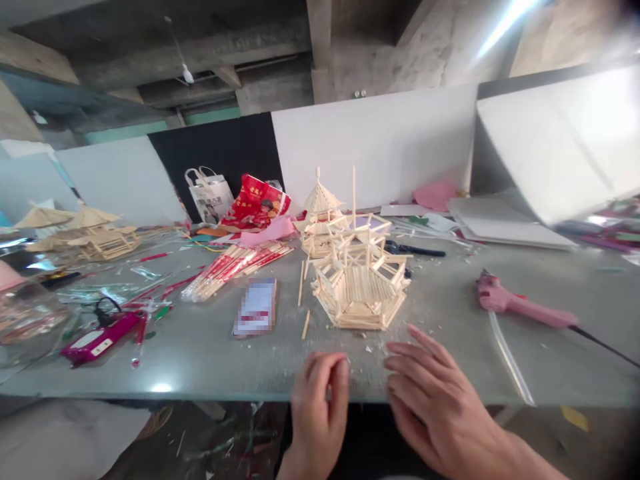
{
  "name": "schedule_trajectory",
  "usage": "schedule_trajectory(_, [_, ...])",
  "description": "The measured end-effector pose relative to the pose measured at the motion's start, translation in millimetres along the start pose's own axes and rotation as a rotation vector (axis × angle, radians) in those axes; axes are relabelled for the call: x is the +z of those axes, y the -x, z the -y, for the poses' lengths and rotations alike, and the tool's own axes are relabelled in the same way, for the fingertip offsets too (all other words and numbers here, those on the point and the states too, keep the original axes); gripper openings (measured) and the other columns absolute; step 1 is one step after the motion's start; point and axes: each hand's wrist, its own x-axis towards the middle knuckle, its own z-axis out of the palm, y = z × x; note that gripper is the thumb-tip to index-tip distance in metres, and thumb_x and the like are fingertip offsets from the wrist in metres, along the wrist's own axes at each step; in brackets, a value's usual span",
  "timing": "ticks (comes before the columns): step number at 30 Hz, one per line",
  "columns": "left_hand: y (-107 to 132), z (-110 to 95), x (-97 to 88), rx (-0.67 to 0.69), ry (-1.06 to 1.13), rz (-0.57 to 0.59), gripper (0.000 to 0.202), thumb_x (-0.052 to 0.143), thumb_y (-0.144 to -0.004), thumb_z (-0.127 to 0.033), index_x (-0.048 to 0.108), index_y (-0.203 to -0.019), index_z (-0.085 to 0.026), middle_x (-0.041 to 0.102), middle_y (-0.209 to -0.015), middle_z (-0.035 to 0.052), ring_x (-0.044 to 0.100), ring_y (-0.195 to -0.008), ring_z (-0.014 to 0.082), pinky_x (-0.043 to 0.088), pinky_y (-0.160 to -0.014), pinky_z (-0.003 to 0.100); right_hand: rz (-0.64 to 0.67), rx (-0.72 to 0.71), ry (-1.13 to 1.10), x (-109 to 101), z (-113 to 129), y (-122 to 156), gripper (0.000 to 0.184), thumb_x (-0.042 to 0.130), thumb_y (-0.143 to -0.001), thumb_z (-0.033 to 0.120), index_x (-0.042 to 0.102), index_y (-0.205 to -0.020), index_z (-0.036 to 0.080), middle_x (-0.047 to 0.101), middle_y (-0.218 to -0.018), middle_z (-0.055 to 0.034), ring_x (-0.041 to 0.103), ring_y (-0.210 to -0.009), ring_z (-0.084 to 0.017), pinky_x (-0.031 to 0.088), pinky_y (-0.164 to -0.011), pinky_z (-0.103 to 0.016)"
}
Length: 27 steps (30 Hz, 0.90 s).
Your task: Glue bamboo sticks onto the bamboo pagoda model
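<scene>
At the table's near edge, my left hand (pixel 320 403) has its fingers curled, with the thumb tip against the index finger; whatever may be between them is hidden. My right hand (pixel 433 393) is open beside it, fingers stretched forward and apart. Just beyond both hands, touching neither, stands a model pavilion base (pixel 363 293) of pale wooden sticks, many-sided with railings. Behind it rises a stick pavilion with a pointed roof (pixel 320 200). Two loose sticks (pixel 306 325) lie left of the base. Small scraps are scattered on the tabletop in front of it.
A pink hot glue gun (pixel 525 307) with a clear glue stick lies at right. On the left are a phone (pixel 256 307), bundled sticks (pixel 235 267) and a magenta power strip (pixel 103 339). Black pliers (pixel 415 249) lie behind the base. Other stick models (pixel 85 233) stand far left.
</scene>
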Motion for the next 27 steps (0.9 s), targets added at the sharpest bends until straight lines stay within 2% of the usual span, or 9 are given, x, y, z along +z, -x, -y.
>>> schedule_trajectory(2, [-3.6,-10.2,-10.7,-0.202,0.172,-0.024,0.019,0.042,-0.093,-0.025,0.060,-0.099,-0.021,0.066,-0.089,0.0042,0.061,-0.078,0.0150,0.048,-0.069,0.024,0.057,-0.144,-0.007,1.4,10.1,-3.5,0.015,0.050,-0.077,0.011,0.064,-0.081,0.013,0.066,-0.096,-0.0068,0.052,-0.114,-0.024,0.022,-0.111,-0.051])
schedule_trajectory(4, [-7.6,-19.6,-19.1,-0.305,0.293,0.010,0.024,0.041,-0.094,-0.031,0.061,-0.101,-0.021,0.067,-0.092,0.0049,0.062,-0.079,0.0150,0.049,-0.072,0.024,0.130,-0.283,0.071,6.8,17.1,-4.8,0.015,0.051,-0.079,0.014,0.066,-0.082,0.012,0.066,-0.101,-0.0090,0.048,-0.120,-0.027,0.020,-0.113,-0.051])
schedule_trajectory(9, [-13.4,-32.8,-26.5,-0.326,0.379,0.149,0.028,0.042,-0.093,-0.036,0.062,-0.105,-0.020,0.068,-0.101,0.0060,0.062,-0.095,0.0173,0.046,-0.084,0.026,0.375,-0.568,0.290,20.2,25.7,-10.1,0.028,0.054,-0.078,0.025,0.070,-0.093,0.007,0.066,-0.104,-0.0169,0.048,-0.118,-0.036,0.011,-0.113,-0.056])
schedule_trajectory(12, [-13.6,-34.0,-27.0,-0.347,0.401,0.181,0.028,0.041,-0.094,-0.035,0.064,-0.100,-0.020,0.069,-0.097,0.0050,0.063,-0.092,0.0169,0.047,-0.082,0.026,0.417,-0.598,0.400,29.2,29.3,-11.7,0.038,0.057,-0.071,0.031,0.072,-0.093,0.004,0.067,-0.099,-0.0196,0.049,-0.114,-0.040,0.008,-0.113,-0.058])
schedule_trajectory(14, [-12.7,-33.4,-28.4,-0.357,0.402,0.192,0.027,0.041,-0.094,-0.034,0.064,-0.096,-0.020,0.070,-0.093,0.0039,0.064,-0.089,0.0164,0.047,-0.080,0.025,0.419,-0.607,0.467,37.7,32.3,-9.1,0.040,0.058,-0.069,0.035,0.074,-0.092,0.008,0.068,-0.098,-0.0175,0.049,-0.113,-0.041,0.010,-0.112,-0.059])
schedule_trajectory(16, [-11.7,-32.1,-31.2,-0.353,0.385,0.215,0.024,0.043,-0.094,-0.032,0.064,-0.095,-0.020,0.070,-0.090,0.0028,0.064,-0.087,0.0158,0.047,-0.079,0.025,0.476,-0.629,0.521,47.4,35.6,-3.9,0.040,0.057,-0.068,0.041,0.076,-0.091,0.014,0.069,-0.098,-0.0139,0.049,-0.112,-0.042,0.011,-0.110,-0.061])
schedule_trajectory(19, [-10.7,-28.5,-36.8,-0.288,0.335,0.281,0.019,0.046,-0.092,-0.028,0.063,-0.095,-0.020,0.069,-0.091,0.0022,0.063,-0.088,0.0153,0.046,-0.080,0.025,0.597,-0.653,0.588,60.7,39.2,4.7,0.044,0.058,-0.066,0.046,0.075,-0.093,0.016,0.067,-0.102,-0.0137,0.048,-0.112,-0.043,0.015,-0.107,-0.063])
schedule_trajectory(22, [-10.2,-24.1,-41.6,-0.186,0.303,0.329,0.016,0.048,-0.091,-0.023,0.063,-0.095,-0.020,0.067,-0.094,0.0030,0.061,-0.091,0.0153,0.045,-0.082,0.025,0.660,-0.678,0.598,67.7,41.0,9.8,0.041,0.058,-0.067,0.045,0.075,-0.093,0.018,0.066,-0.104,-0.0128,0.048,-0.112,-0.040,0.020,-0.105,-0.060])
schedule_trajectory(27, [-9.3,-16.4,-43.3,-0.115,0.304,0.349,0.017,0.047,-0.091,-0.019,0.063,-0.097,-0.020,0.065,-0.095,0.0040,0.060,-0.092,0.0153,0.046,-0.083,0.027,0.620,-0.677,0.593,67.8,39.8,10.4,0.041,0.059,-0.065,0.046,0.074,-0.092,0.019,0.066,-0.102,-0.0112,0.049,-0.109,-0.039,0.020,-0.104,-0.059])
